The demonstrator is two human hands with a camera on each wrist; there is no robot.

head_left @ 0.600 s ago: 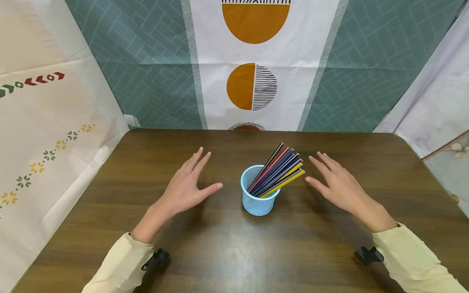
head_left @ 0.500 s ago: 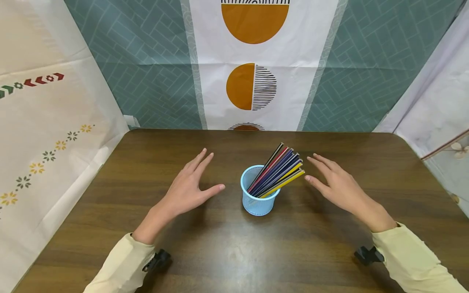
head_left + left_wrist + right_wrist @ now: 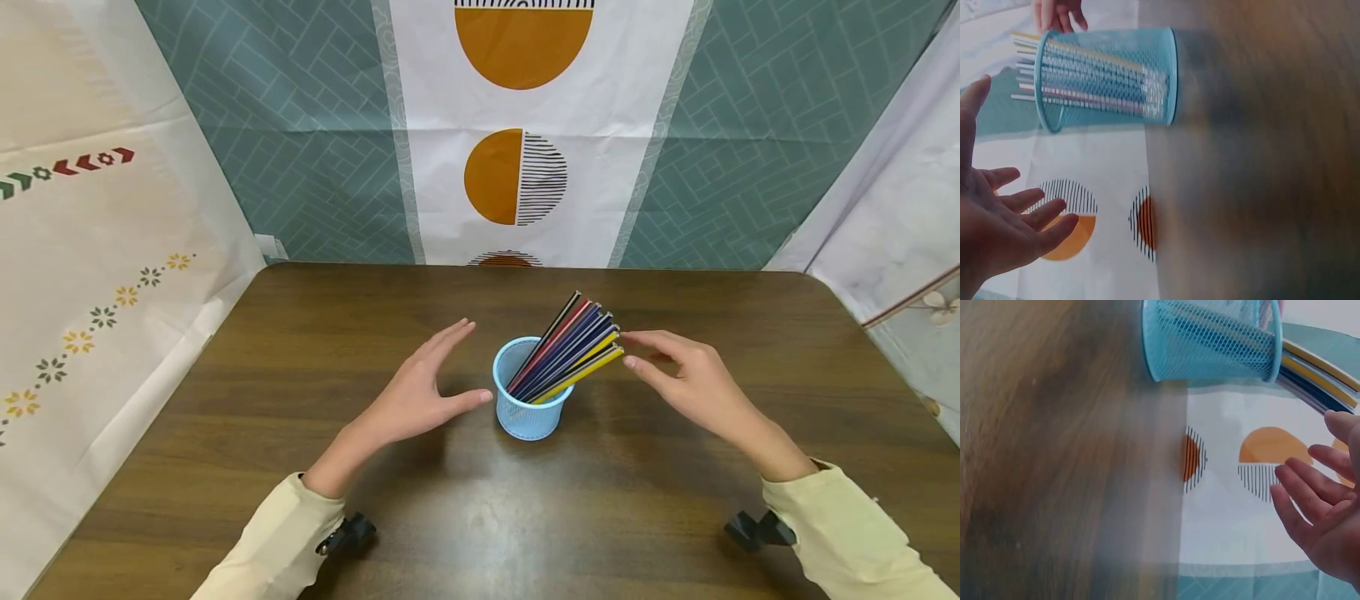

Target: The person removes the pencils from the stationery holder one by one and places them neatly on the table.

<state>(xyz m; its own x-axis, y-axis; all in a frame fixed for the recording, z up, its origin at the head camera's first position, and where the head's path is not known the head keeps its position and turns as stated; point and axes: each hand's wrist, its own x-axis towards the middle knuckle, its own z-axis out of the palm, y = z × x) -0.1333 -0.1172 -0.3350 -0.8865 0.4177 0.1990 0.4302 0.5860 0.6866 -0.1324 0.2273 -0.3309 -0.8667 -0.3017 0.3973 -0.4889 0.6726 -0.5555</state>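
Observation:
A light blue mesh pencil cup [image 3: 528,421] stands upright on the wooden table, with several pencils [image 3: 564,354] in black, red, dark blue and yellow leaning to the right over its rim. To the cup's left is my left hand [image 3: 422,392], fingers spread and thumb pointing toward the cup's side; a gap shows between them in the left wrist view. My right hand [image 3: 693,383] is at the right, its thumb and fingertips close by the upper ends of the pencils. Whether those fingertips touch them I cannot tell. Neither hand holds anything.
The dark brown wooden table [image 3: 480,517] has its far edge against a patterned curtain [image 3: 315,125]. A white cloth [image 3: 97,333] hangs along the left side, another at the right. Each sleeve carries a small black device [image 3: 347,533] near the wrist.
My left hand has moved right, nearer to the cup. The right hand's fingers have bent slightly and come closer to the pencil ends. Cup and pencils have stayed in place.

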